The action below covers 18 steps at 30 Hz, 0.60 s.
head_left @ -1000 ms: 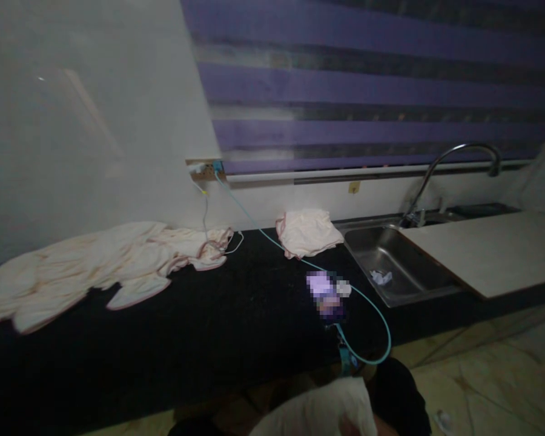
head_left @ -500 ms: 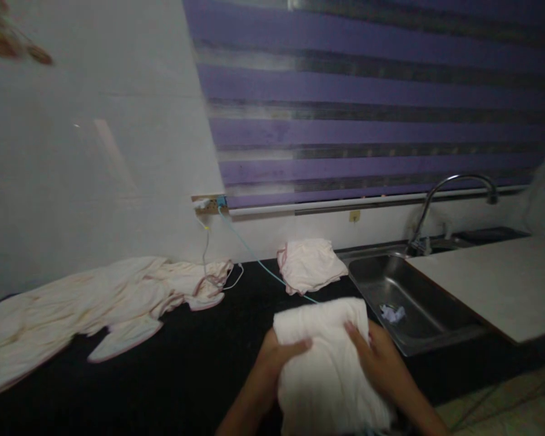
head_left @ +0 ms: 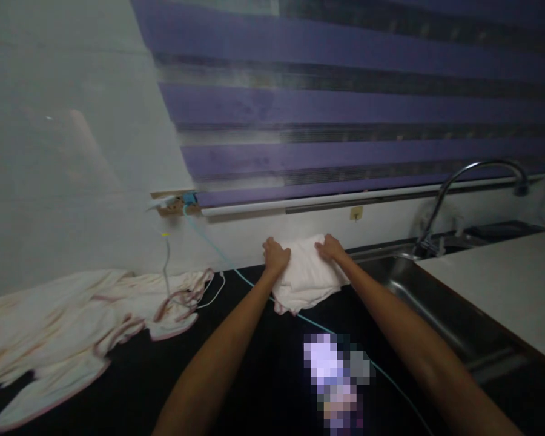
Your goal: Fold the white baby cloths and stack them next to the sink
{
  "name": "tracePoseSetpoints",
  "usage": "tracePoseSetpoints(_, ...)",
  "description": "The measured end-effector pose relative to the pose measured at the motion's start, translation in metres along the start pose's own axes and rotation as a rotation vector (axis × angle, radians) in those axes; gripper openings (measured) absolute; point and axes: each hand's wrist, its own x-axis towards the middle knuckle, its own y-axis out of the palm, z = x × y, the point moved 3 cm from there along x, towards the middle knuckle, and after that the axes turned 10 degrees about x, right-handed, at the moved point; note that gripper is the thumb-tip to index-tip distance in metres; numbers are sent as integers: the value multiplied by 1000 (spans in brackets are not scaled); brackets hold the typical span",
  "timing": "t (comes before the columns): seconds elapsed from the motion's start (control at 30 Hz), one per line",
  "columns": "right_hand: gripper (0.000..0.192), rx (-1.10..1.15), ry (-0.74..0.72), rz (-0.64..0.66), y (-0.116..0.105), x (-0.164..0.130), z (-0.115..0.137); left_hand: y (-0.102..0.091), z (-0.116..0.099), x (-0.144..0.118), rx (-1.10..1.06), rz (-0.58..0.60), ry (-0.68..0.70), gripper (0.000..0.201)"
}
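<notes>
A folded white cloth (head_left: 305, 257) lies on top of another folded cream cloth with pinkish edging (head_left: 309, 301), against the wall at the back of the black counter. My left hand (head_left: 276, 254) grips the upper cloth at its far left corner, thumb on top. At the far right corner, my right hand (head_left: 330, 247) holds the same cloth, its fingers partly hidden behind the edge. Both arms are stretched forward. Left of them, a loose cream cloth with pink trim (head_left: 68, 321) spreads in creases over the counter.
A light blue cable (head_left: 318, 324) runs from the wall socket (head_left: 176, 203) across the black counter. A pixelated bright patch (head_left: 329, 369) sits between my forearms. To the right are a steel sink (head_left: 418, 303), a curved tap (head_left: 440, 200) and a pale board (head_left: 504, 272).
Both hands have moved forward, away from me, carrying the folded white cloth onto the folded cloth by the wall. The bright patch on the counter has come into view.
</notes>
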Motion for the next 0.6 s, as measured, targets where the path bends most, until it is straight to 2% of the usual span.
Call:
tracePoseSetpoints(0.07, 52, -52, -77, -16, 15, 1, 4, 16, -2, 5, 141, -3, 107, 61)
tracePoseSetpoints(0.13, 52, -91, -169, 10, 35, -5, 6, 36, -2, 3, 250, 53, 226, 55)
tracePoseSetpoints(0.27, 49, -163, -232, 95, 76, -23, -3, 72, 18, -3, 383, 157, 353, 53)
tracePoseSetpoints(0.43, 57, -305, -204, 72, 100, -29, -16, 87, 50, 7, 408, 174, 445, 57)
tracePoseSetpoints(0.6, 59, -322, -222, 101, 101, -26, -12, 92, 56, 8, 386, 166, 498, 60)
